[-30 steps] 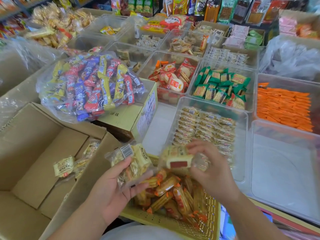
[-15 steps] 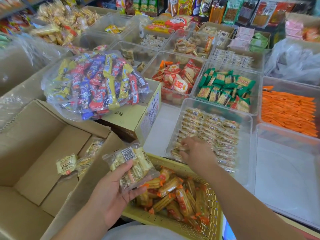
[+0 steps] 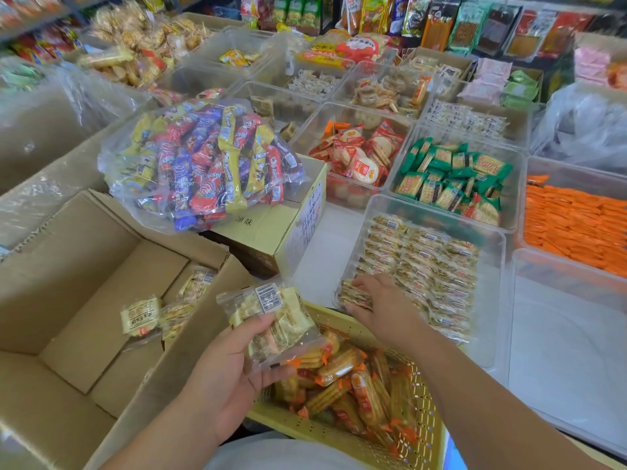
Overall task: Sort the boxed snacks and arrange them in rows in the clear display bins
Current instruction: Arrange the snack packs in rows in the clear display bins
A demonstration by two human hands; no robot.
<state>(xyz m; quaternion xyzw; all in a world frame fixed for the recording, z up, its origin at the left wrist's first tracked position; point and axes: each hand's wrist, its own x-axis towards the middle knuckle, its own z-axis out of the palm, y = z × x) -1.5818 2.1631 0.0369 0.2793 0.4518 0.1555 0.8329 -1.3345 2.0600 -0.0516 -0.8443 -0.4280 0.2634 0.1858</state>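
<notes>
My left hand [image 3: 222, 374] grips a small stack of clear-wrapped yellow snack packets [image 3: 271, 325] over the near edge of the open cardboard box [image 3: 78, 252]. A few more such packets [image 3: 159, 313] lie on the box floor. My right hand [image 3: 376, 305] reaches into the near left corner of the clear display bin [image 3: 495, 232], fingers curled on a snack packet [image 3: 353, 293] at the front of the rows laid there.
A yellow perforated basket [image 3: 342, 435] of orange-wrapped biscuits sits below my hands. A bag of mixed colourful bars [image 3: 200, 161] lies on a shut carton [image 3: 271, 228]. An empty clear bin [image 3: 570, 351] stands at right, more filled bins [image 3: 454, 178] behind.
My right hand carried one packet from in front of me forward into the clear bin and now sets it at the near left corner. My left hand keeps its stack.
</notes>
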